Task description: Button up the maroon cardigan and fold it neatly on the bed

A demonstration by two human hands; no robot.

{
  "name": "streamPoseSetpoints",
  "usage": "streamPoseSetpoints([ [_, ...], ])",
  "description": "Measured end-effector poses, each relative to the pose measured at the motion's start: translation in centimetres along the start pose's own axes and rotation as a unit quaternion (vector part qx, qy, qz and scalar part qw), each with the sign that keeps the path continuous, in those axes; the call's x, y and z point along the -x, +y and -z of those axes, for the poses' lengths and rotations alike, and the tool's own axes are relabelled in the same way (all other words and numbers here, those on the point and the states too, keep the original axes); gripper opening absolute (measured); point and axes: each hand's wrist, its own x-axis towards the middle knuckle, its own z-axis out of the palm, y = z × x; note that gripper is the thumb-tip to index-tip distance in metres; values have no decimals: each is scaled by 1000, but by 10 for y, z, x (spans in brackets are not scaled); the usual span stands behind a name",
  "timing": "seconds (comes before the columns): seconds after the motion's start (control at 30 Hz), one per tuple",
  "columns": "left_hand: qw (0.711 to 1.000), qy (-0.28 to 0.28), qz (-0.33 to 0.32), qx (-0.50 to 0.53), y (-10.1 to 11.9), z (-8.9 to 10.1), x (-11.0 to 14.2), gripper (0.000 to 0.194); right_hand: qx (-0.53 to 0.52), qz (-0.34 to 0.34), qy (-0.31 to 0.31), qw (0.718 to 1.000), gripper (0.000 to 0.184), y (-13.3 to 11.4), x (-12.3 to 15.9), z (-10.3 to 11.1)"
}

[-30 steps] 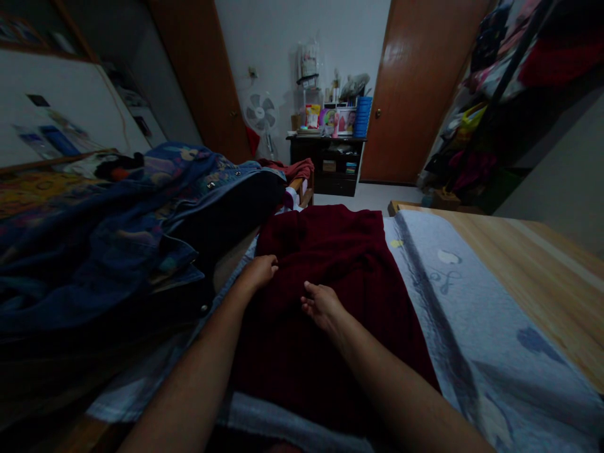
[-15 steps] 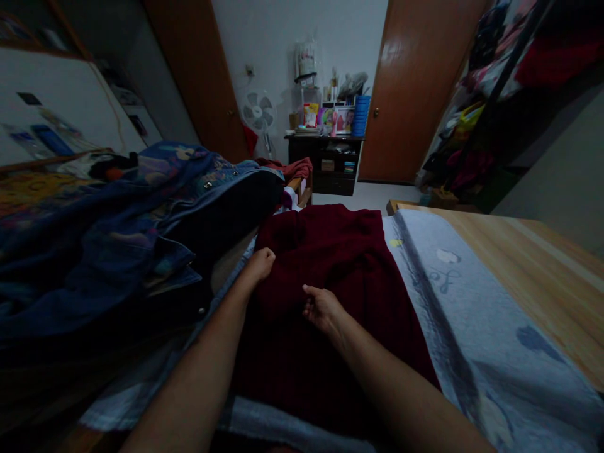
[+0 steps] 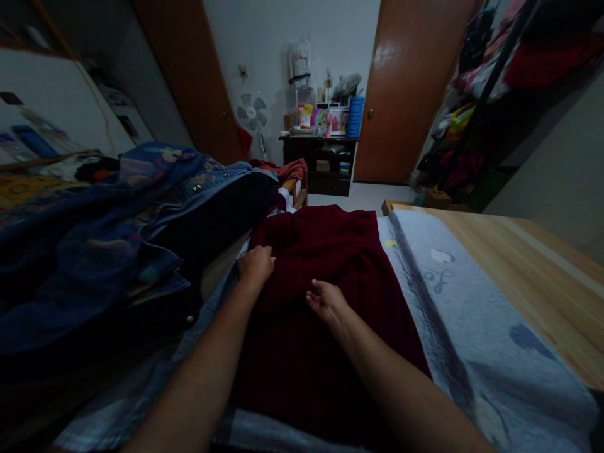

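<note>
we start at the left hand (image 3: 257, 264), right on the left side of the dark red garment (image 3: 302, 346): knuckles up, fingers curled, and whether they pinch any cloth i can't tell, because the fingertips are tucked from view. over to the right hand (image 3: 329, 302), above the middle of the garment, thumb apart from loosely bent fingers, no cloth visible between them; contact with the fabric below is hard to call.

and the garment itself? it covers the left part of the grey blanket (image 3: 472, 327), from near the blanket's far edge almost down to its near edge.

trouble spots, by my reading: a tug from one side only could skew it, since nothing seems to anchor the other; the soft blanket could ruck up along with it; and those far-end folds could set into creases if pressed as they lie.

the red cloth looks matte, thick and soft, bunched into a lump at its far left corner. the blanket is plush, with pale printed shapes, running over smooth, striped-grain wood (image 3: 528, 251) on the right. past the blanket's left edge, a patterned denim jacket (image 3: 104, 251) heaps up, stiff-looking, with shiny round buttons (image 3: 197, 188).
</note>
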Motion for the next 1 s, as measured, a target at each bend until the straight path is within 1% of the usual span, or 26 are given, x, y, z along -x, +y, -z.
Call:
streamPoseSetpoints([
  [0.03,998,51,-6,-31,11,1,5,26,5,-3,-2,1000,9,1,-1,1],
  [0.07,995,93,-22,-42,22,1,10,29,9,-4,-5,1000,8,2,-1,2],
  [0.1,993,102,-51,-33,33,0,15,32,13,-5,-6,1000,8,3,-3,3],
  [0.13,992,90,-92,-11,44,-4,20,33,16,-4,-5,1000,8,3,-4,3],
  [0.2,984,26,-172,45,60,-16,26,35,21,-4,1,1000,12,4,-6,6],
  [0.23,978,-10,-196,65,65,-23,27,36,27,-2,3,1000,15,3,-6,8],
  [0.3,973,-81,-203,75,68,-38,29,41,63,4,-2,998,18,0,-4,13],
  [0.37,973,-128,-184,60,66,-48,31,51,150,-10,-43,988,17,-7,2,20],
  [0.43,973,-144,-177,40,63,-54,35,59,275,-18,-97,957,15,-20,8,29],
  [0.47,973,-141,-182,30,62,-56,37,61,341,-1,-112,933,15,-30,10,33],
  [0.5,972,-133,-192,18,63,-58,41,63,402,52,-108,908,15,-40,10,37],
  [0.53,971,-122,-206,8,64,-59,45,65,456,130,-82,876,16,-51,9,41],
  [0.57,969,-109,-224,1,65,-61,49,66,506,220,-44,833,17,-62,6,45],
  [0.6,966,-95,-242,-4,67,-63,54,66,555,312,-4,771,19,-72,2,50],
  [0.63,963,-84,-257,-5,70,-64,58,65,599,387,33,700,22,-80,-4,54],
  [0.67,960,-79,-268,-3,72,-65,62,65,638,437,64,631,26,-86,-10,59],
  [0.7,959,-79,-272,-1,74,-66,66,64,677,462,78,567,29,-90,-16,64],
  [0.73,959,-84,-270,1,77,-64,68,65,713,470,83,513,32,-92,-22,68],
  [0.77,959,-92,-267,3,79,-62,69,66,745,467,84,469,34,-93,-27,72],
  [0.8,959,-101,-265,5,81,-57,68,67,770,458,82,437,34,-93,-30,73],
  [0.83,958,-111,-265,7,84,-52,66,67,788,447,83,415,33,-93,-32,73],
  [0.87,956,-123,-267,10,86,-45,62,65,801,435,87,402,31,-95,-33,72],
  [0.93,951,-149,-270,21,92,-32,49,56,815,417,97,390,29,-103,-34,63],
  [0.97,950,-153,-272,29,94,-26,41,51,818,411,102,389,29,-110,-35,58],
  [1.0,950,-146,-274,36,97,-23,32,47,818,410,106,390,29,-118,-38,53],
])
